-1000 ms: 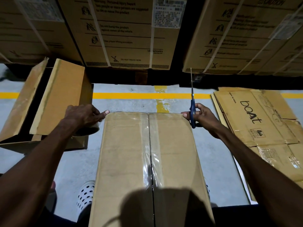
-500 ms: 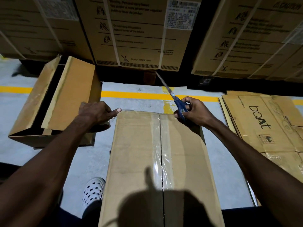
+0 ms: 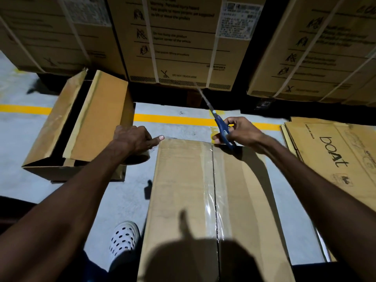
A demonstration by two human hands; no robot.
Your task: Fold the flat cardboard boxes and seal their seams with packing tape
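Observation:
A folded cardboard box (image 3: pixel 183 190) lies in front of me with clear packing tape (image 3: pixel 209 180) along its centre seam. My left hand (image 3: pixel 133 139) grips a roll of packing tape (image 3: pixel 136 158) just left of the box's far corner, index finger pointing at the edge. My right hand (image 3: pixel 242 132) holds blue-handled scissors (image 3: pixel 222 129) at the far end of the seam, blades pointing up and away to the left.
An open box (image 3: pixel 81 129) lies on its side at the left. A stack of flat "boAt" cartons (image 3: pixel 333 151) sits on the floor at the right. Large strapped cartons (image 3: pixel 183 41) line the back beyond a yellow floor line (image 3: pixel 173 119). My shoe (image 3: pixel 124 239) is beside the box.
My right hand has moved left from beside the box's far right corner to the far end of the seam, and the scissors have tilted from upright to leaning left. My left hand has stayed on the tape roll.

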